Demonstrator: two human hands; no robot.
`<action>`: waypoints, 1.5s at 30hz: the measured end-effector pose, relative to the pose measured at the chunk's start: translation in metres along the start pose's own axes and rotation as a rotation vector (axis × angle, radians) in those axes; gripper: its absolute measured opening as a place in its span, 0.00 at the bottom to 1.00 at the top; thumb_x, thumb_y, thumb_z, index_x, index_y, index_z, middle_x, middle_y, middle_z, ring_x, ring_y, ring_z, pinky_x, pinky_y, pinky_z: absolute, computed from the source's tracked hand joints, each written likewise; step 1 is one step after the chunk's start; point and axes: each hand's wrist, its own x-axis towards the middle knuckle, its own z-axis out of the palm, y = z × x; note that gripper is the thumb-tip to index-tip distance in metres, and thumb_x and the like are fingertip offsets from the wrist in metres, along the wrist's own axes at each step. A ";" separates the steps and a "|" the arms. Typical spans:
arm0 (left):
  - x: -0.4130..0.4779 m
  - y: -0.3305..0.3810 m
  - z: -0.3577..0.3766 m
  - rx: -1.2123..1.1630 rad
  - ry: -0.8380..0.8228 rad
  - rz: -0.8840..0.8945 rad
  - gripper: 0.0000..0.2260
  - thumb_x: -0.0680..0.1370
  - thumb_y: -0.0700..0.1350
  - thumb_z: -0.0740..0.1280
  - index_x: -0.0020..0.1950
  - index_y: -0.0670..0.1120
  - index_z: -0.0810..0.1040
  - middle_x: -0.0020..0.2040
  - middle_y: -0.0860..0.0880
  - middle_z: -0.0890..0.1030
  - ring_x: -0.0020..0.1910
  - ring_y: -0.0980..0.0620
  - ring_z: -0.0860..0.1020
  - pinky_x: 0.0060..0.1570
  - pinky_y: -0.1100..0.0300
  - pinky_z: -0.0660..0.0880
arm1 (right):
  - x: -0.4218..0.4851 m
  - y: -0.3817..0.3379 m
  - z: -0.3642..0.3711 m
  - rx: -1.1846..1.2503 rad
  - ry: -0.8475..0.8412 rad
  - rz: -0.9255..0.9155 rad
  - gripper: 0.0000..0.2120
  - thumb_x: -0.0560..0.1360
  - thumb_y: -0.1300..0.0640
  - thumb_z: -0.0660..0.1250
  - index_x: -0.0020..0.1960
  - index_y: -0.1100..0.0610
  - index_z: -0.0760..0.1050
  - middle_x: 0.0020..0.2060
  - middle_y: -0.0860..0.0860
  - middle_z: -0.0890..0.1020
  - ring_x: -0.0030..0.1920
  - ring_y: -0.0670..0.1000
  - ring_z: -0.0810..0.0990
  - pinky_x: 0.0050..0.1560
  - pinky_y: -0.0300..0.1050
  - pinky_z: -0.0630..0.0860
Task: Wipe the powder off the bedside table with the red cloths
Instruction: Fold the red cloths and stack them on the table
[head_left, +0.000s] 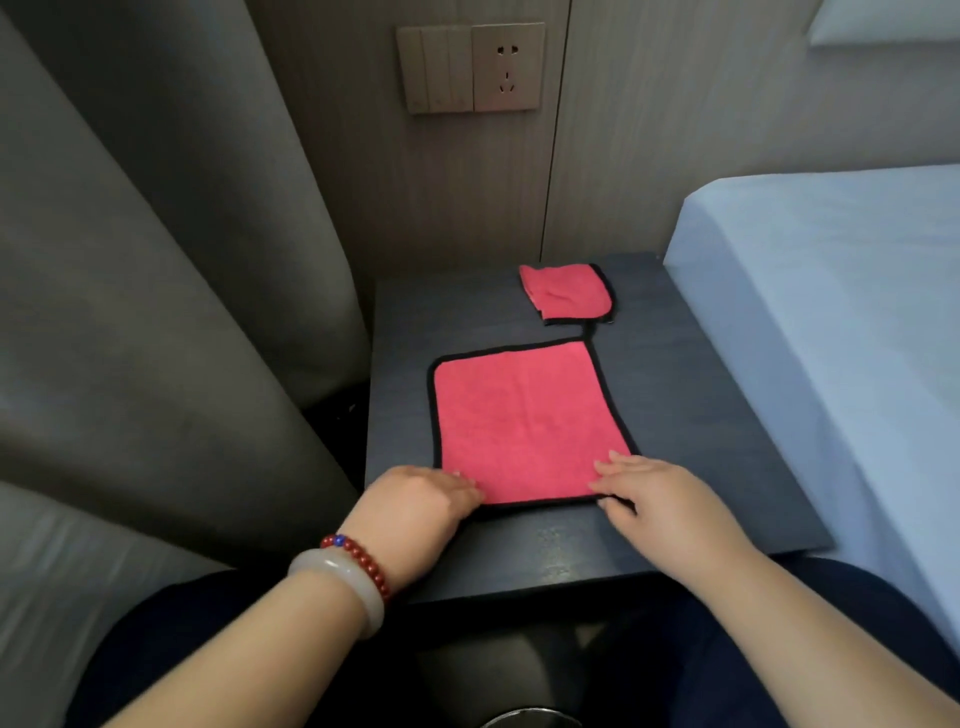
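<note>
Large red cloth (524, 426) spread flat on dark tabletop (701, 415), toward front. Left hand (415, 504) fingers (464, 487) bent over near-left corner: pinching or pressing, cannot tell. Right hand (660, 496) fingers (618, 464) straight, lying on near-right corner. Folded red cloth (569, 291) at back, apart from both hands, near bed (831, 291)

Both hands reached forward, palms down, side by side and a little apart.

The left hand (415, 506) was arched at the knuckles, its fingers (464, 488) bent down and pointing inward; from where I stood I could not tell if they pinched anything. The right hand (657, 499) lay flatter, fingers (615, 470) nearly straight and angled toward the left one. Both forearms were bare, the left forearm (270, 639) coming from lower left, the right forearm (810, 623) from lower right.
</note>
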 end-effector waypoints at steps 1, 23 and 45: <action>-0.003 0.002 0.002 0.005 -0.015 -0.013 0.15 0.69 0.45 0.61 0.46 0.51 0.86 0.42 0.53 0.85 0.39 0.54 0.84 0.36 0.61 0.80 | -0.002 -0.001 0.000 -0.017 0.004 0.000 0.11 0.74 0.60 0.70 0.55 0.52 0.84 0.58 0.48 0.82 0.65 0.47 0.76 0.67 0.41 0.68; 0.033 -0.033 0.036 -0.061 0.074 -0.565 0.19 0.80 0.58 0.60 0.69 0.54 0.75 0.72 0.54 0.71 0.73 0.48 0.65 0.72 0.44 0.55 | 0.071 0.028 0.014 -0.150 0.234 0.020 0.14 0.75 0.54 0.71 0.61 0.49 0.81 0.63 0.48 0.79 0.63 0.55 0.74 0.58 0.57 0.70; 0.067 -0.056 -0.078 0.050 0.653 -0.352 0.07 0.79 0.43 0.65 0.53 0.45 0.81 0.47 0.45 0.81 0.46 0.41 0.78 0.49 0.46 0.74 | 0.098 -0.011 -0.075 0.025 0.660 -0.011 0.09 0.81 0.57 0.60 0.55 0.57 0.77 0.50 0.53 0.80 0.48 0.57 0.77 0.45 0.51 0.74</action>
